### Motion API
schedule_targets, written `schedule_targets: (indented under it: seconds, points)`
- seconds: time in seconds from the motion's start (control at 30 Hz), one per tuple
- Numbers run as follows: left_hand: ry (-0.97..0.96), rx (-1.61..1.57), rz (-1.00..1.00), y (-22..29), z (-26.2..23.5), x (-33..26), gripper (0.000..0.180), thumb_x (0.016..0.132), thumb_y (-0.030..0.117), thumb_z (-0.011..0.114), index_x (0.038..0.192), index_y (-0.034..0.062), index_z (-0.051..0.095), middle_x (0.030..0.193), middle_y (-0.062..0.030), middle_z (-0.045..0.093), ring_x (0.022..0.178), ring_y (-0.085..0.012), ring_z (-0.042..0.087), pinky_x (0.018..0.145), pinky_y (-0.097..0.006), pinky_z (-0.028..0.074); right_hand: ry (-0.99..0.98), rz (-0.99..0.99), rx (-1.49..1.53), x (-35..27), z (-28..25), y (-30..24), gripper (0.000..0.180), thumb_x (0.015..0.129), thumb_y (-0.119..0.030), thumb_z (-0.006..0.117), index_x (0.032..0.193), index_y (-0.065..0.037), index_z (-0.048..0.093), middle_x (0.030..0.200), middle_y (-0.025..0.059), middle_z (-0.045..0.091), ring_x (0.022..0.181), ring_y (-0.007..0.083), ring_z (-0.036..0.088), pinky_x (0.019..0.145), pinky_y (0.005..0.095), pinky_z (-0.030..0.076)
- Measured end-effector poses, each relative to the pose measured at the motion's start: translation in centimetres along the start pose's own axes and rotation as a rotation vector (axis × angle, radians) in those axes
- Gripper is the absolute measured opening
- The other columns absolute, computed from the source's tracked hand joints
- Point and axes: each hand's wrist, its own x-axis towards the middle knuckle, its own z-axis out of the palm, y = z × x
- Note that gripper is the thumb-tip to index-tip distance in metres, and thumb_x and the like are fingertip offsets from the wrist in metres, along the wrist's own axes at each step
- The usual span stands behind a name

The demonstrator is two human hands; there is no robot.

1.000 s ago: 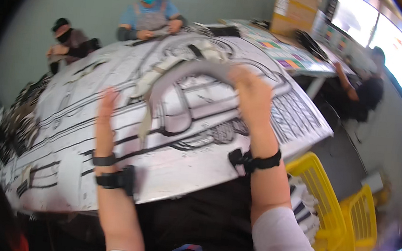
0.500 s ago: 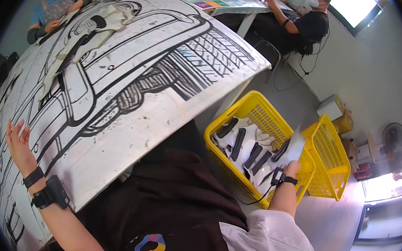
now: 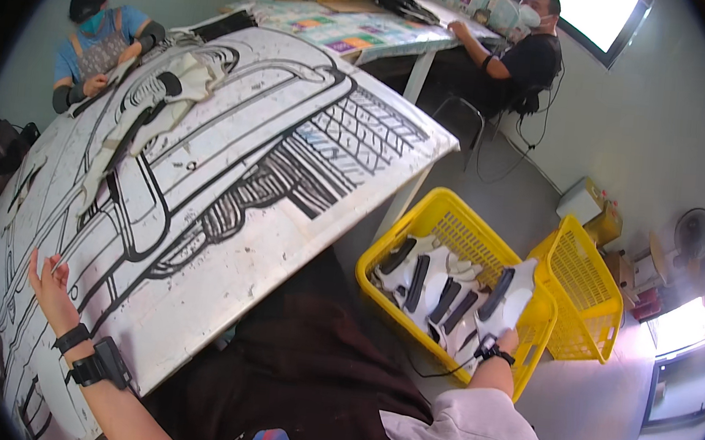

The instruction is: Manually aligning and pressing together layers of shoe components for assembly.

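Note:
My right hand (image 3: 506,343) reaches into the near yellow plastic basket (image 3: 436,203). It grips the lower end of a white flat piece with a black strip (image 3: 516,297), whose material I cannot make out; the fingers are partly hidden. Several similar white pieces with black strips (image 3: 419,282) lie beside it in the basket. My left hand (image 3: 55,293) hovers over or rests at the left of the white table (image 3: 232,327), fingers apart and holding nothing. A dark band and a small black device sit on each wrist.
Black line drawings cover the table, with a heap of white and black pieces (image 3: 164,100) on it. A second yellow basket (image 3: 584,285) stands right of the first. One co-worker (image 3: 102,43) stands at the far left; another (image 3: 527,63) sits at the back table (image 3: 337,28).
My right hand has lowered the white piece with the black strip toward the near basket. My left hand has shifted slightly right and down in view, still open. The view has tilted up.

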Motion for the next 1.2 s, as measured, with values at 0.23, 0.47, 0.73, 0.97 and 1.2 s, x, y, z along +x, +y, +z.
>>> schedule_targets:
  seconds: [0.23, 0.47, 0.73, 0.97, 1.2]
  points:
    - [-0.006, -0.099, -0.113, -3.7, 2.3, 0.1, 0.040, 0.092, 0.017, 0.048, 0.131, 0.0146, 0.042, 0.093, -0.0024, 0.057, 0.072, -0.0069, 0.051, 0.076, -0.023, 0.043, 0.202, 1.011, 1.027, -5.2, 4.8, 13.8, 0.056, 0.078, -0.018, 0.064, 0.127, 0.001, 0.045, 0.122, 0.0174, 0.054, 0.108, 0.0295, 0.055, 0.087, 0.0376, 0.045]
    - [0.000, -0.038, -0.039, -0.3, -0.4, 0.0, 0.046, 0.088, 0.015, 0.052, 0.132, 0.0131, 0.038, 0.090, -0.0032, 0.059, 0.068, -0.0088, 0.052, 0.067, -0.024, 0.045, 0.085, 0.348, 0.315, 7.4, -1.1, -14.1, 0.031, 0.081, -0.019, 0.050, 0.099, 0.004, 0.062, 0.099, 0.0248, 0.063, 0.092, 0.0411, 0.060, 0.079, 0.0438, 0.047]
    - [-0.141, 0.150, 0.214, -3.9, 1.9, -0.4, 0.049, 0.083, 0.007, 0.048, 0.130, 0.0067, 0.032, 0.083, -0.0027, 0.058, 0.066, -0.0113, 0.053, 0.063, -0.026, 0.048, 0.039, -0.187, 1.372, 25.4, -16.4, -47.4, 0.042, 0.087, -0.007, 0.050, 0.126, 0.002, 0.042, 0.127, 0.0138, 0.046, 0.118, 0.0232, 0.045, 0.101, 0.0336, 0.034]
    - [-0.042, -0.067, 0.036, 0.4, 3.8, -2.4, 0.053, 0.086, 0.008, 0.049, 0.133, 0.0069, 0.024, 0.088, -0.0086, 0.058, 0.067, -0.0131, 0.056, 0.065, -0.026, 0.050, -0.542, -0.715, 1.805, 13.5, -32.0, -73.3, 0.044, 0.086, -0.004, 0.049, 0.129, -0.002, 0.039, 0.131, 0.0110, 0.042, 0.123, 0.0232, 0.040, 0.102, 0.0324, 0.030]
    - [0.098, -0.154, 0.126, 3.0, 3.6, -3.1, 0.075, 0.086, 0.003, 0.049, 0.145, 0.0150, 0.004, 0.088, -0.0073, 0.055, 0.065, -0.0109, 0.052, 0.061, -0.023, 0.049, -1.167, -0.498, 1.899, 5.2, -29.0, -83.5, 0.040, 0.085, -0.012, 0.058, 0.123, -0.005, 0.046, 0.121, 0.0060, 0.048, 0.105, 0.0137, 0.048, 0.088, 0.0240, 0.038]
